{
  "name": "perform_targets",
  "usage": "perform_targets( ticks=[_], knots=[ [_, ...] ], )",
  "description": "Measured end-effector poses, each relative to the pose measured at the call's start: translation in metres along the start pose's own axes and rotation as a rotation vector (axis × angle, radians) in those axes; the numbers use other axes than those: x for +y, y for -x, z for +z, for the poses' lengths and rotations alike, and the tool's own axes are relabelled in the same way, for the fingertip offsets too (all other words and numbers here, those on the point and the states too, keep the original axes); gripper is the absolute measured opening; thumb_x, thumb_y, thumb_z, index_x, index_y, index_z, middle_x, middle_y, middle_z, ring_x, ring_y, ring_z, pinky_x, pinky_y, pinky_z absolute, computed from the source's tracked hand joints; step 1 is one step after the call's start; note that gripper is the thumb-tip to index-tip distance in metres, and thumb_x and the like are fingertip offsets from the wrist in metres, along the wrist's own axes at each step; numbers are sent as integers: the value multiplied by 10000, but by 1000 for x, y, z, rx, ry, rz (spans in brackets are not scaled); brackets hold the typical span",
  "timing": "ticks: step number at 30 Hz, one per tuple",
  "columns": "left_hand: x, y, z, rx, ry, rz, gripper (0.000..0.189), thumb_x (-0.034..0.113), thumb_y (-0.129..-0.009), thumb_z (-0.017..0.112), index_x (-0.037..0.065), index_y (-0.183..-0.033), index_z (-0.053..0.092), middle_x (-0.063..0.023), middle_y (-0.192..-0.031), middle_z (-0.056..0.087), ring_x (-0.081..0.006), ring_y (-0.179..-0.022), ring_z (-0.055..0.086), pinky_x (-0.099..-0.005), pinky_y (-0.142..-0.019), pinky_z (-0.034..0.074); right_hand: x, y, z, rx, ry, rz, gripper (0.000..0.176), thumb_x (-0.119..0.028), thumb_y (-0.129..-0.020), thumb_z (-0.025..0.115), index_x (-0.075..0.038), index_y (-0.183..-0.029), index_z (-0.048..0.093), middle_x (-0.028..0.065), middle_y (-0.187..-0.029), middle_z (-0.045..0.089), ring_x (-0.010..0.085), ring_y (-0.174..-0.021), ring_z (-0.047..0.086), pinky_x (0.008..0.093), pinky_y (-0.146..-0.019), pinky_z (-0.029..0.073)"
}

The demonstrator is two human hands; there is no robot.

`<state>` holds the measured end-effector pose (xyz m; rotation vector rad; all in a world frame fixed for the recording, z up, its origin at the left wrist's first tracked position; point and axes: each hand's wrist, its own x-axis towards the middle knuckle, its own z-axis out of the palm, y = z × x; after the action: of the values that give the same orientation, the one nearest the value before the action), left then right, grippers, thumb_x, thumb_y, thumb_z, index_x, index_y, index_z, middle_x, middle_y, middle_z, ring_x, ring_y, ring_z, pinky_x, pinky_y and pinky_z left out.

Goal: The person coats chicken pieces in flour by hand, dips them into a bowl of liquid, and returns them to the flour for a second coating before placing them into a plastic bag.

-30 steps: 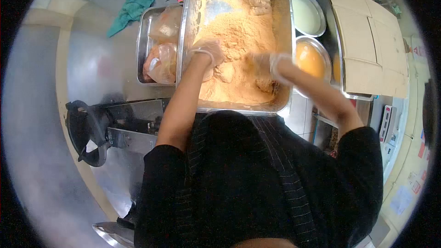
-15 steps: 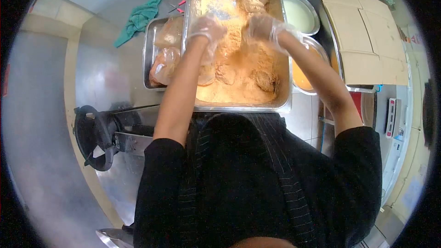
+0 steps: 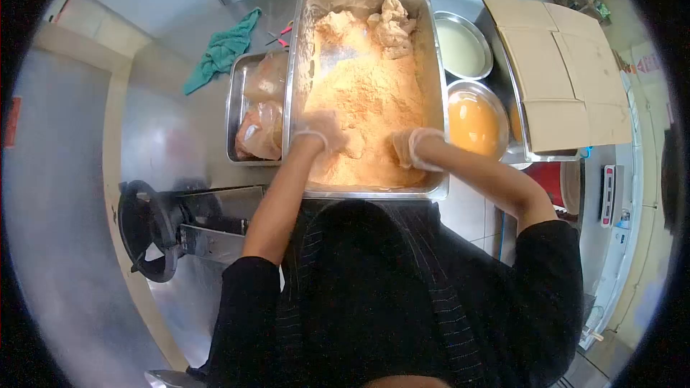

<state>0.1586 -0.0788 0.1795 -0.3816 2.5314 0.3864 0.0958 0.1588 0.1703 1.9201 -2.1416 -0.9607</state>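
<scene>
A deep steel pan [image 3: 440,100] holds orange-tan breading flour [image 3: 370,90]. Both my hands wear clear plastic gloves and reach into its near half. At the left side, my left hand [image 3: 322,131] is smeared by motion over the flour. My right hand [image 3: 407,149] is pushed down into the flour by the right wall, its fingers hidden. Between the hands the flour is heaped and lumpy. Toward the far end sit flour-coated pieces [image 3: 392,29], piled in the right corner, with another coated clump [image 3: 338,25] to their left.
Left of the pan, a smaller steel tray [image 3: 231,115] holds plastic-bagged pieces [image 3: 261,129]. Behind it lie a green cloth [image 3: 224,50] and red-handled scissors [image 3: 283,37]. On the right stand a bowl of pale liquid [image 3: 460,47], a bowl of orange liquid [image 3: 474,123] and flattened cardboard [image 3: 557,72].
Both hands have moved from the pan's middle toward its near end. The coated pieces that lay at the near end are no longer visible there. A clump now shows at the far left.
</scene>
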Motion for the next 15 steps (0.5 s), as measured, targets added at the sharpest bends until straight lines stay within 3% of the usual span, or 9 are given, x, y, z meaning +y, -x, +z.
perform_targets(
  ticks=[1,3,4,6,8,11,13,14,15],
  knots=[
    [1,3,8,10,2,5,585,455,-787,543,-5,-1142,614,-218,-1158,618,-338,-1074,600,-391,-921,466,3,-13,30,-2,-6,-6,383,-123,-577,844,-58,-921,689,80,-900,698,177,-784,658,301,-623,567],
    [1,8,12,12,4,8,628,505,-811,519,-9,-1163,599,-214,-1158,618,-326,-1079,597,-384,-925,458,13,-48,109,-173,-554,-479,312,-182,-647,792,-57,-911,683,120,-909,693,208,-775,659,330,-644,558],
    [2,13,5,-38,-11,-1,648,520,-805,517,-20,-1152,604,-221,-1166,612,-326,-1093,591,-385,-926,455,20,-47,77,-54,-1190,110,340,-344,-661,720,-24,-761,665,91,-677,664,215,-585,622,348,-532,500],
    [2,17,1,-81,-29,-14,668,535,-800,514,-32,-1141,609,-228,-1175,607,-327,-1106,586,-386,-926,452,55,-76,77,-61,-800,76,315,-306,-660,741,-31,-794,668,123,-737,679,232,-664,652,352,-581,503],
    [0,21,4,-138,-33,50,675,554,-818,493,-29,-1134,620,-235,-1182,600,-331,-1121,575,-378,-943,440,91,-88,37,244,-1316,231,305,-322,-752,702,-48,-880,670,151,-767,683,264,-733,673,358,-644,520],
    [-16,10,25,-70,31,56,612,484,-757,600,-34,-1079,648,-248,-1190,594,-342,-1102,590,-395,-938,457,126,-109,-12,210,-1239,358,378,-363,-818,671,-49,-1024,632,177,-948,682,268,-848,676,353,-686,540],
    [-8,27,6,-58,25,72,611,464,-776,594,-45,-1111,624,-258,-1189,591,-345,-1127,572,-390,-951,449,117,-114,-26,185,-1400,386,566,-472,-828,651,-42,-1179,540,186,-1154,617,285,-1012,627,381,-803,528],
    [-4,35,0,-47,24,92,611,445,-795,589,-56,-1143,600,-268,-1188,587,-349,-1153,554,-386,-965,440,107,-110,-18,49,-1311,198,637,-471,-818,661,-35,-1246,480,184,-1266,542,312,-1144,550,422,-926,471],
    [-4,36,4,-35,19,89,611,445,-795,589,-56,-1143,600,-268,-1188,587,-349,-1153,554,-386,-965,440,81,-116,0,-41,-1237,54,640,-474,-814,660,-32,-1242,484,191,-1245,550,312,-1171,531,434,-954,443]
  ],
)
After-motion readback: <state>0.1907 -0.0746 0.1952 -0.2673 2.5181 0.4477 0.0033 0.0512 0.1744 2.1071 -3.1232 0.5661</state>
